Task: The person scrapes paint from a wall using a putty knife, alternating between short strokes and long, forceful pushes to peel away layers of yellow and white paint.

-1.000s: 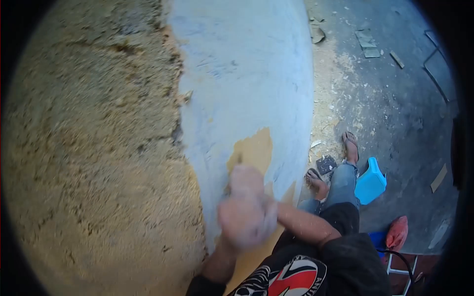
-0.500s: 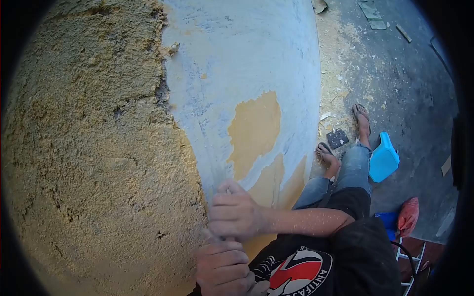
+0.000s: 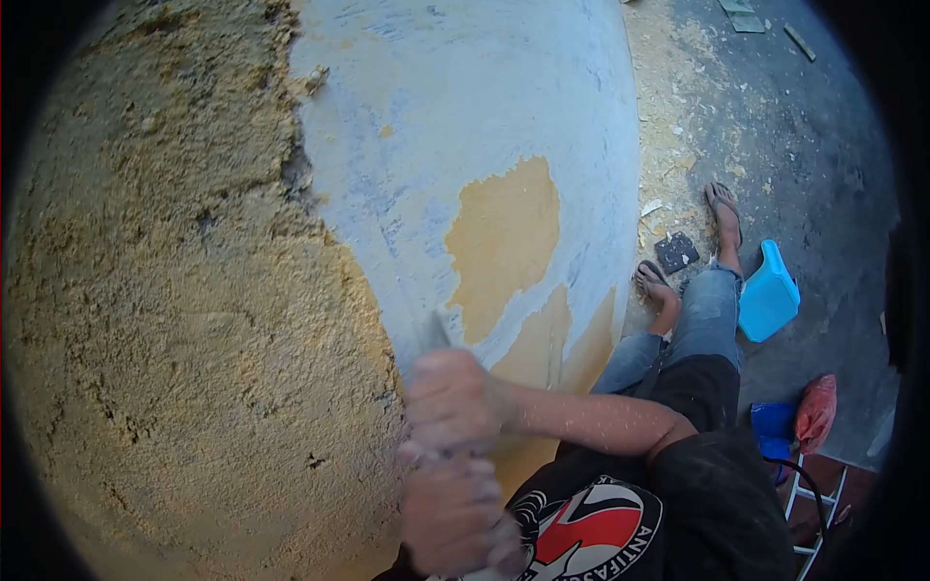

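Observation:
My right hand (image 3: 450,402) is closed around a scraper, whose short grey blade (image 3: 434,332) pokes out above the fist against the wall. Below it, my left hand (image 3: 455,518) is also closed, apparently on the lower part of the same tool; motion blurs it and the handle is hidden by the fingers. The blade lies over the smooth white wall surface (image 3: 387,194), close to its border with rough yellowish-brown plaster (image 3: 194,320). Right of the blade, an ochre patch (image 3: 509,242) with a ragged outline shows on the white.
Pale flakes (image 3: 668,126) litter the floor along the wall's foot. My sandalled feet (image 3: 725,218) stand there beside a dark square piece (image 3: 676,254). A light-blue plastic object (image 3: 770,295), a red bag (image 3: 817,412) and a white ladder (image 3: 823,499) are on the right.
Both hands remain on the scraper, and its blade now shows more plainly above the right fist. The left hand is more blurred. The whole view has shifted slightly.

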A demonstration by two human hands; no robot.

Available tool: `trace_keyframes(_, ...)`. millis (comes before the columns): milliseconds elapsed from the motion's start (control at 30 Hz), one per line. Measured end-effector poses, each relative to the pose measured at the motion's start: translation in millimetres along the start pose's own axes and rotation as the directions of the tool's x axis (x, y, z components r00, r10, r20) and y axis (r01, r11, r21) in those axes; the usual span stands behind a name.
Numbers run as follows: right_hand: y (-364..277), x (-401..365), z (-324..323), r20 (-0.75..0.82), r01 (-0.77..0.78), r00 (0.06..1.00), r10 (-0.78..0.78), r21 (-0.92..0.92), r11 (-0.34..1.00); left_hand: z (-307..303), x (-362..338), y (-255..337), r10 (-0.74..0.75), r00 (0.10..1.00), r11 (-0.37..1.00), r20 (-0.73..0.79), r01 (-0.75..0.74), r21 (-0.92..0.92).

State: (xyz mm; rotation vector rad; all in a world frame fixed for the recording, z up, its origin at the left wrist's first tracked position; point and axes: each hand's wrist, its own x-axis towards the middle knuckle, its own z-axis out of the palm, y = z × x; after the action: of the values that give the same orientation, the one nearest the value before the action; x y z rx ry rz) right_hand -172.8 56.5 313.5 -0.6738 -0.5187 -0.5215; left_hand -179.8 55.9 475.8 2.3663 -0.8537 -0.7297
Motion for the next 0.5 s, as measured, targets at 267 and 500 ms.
trace_keyframes(267, 13.0, -17.3, -3.6, 0.045, -0.008, 0.999, 0.013, -0.114, 0.994, 63.6, 6.6, -36.9, 0.022, 0.797, 0.999, -0.604, -0.035, -0.009)
trace_keyframes(500, -14.0, 3.7, -19.7, 0.14, -0.028, 0.99, 0.032, -0.032, 0.999, 59.7, -21.6, -1.7, -0.506, 0.795, 0.861, -0.335, 0.442, -0.252)
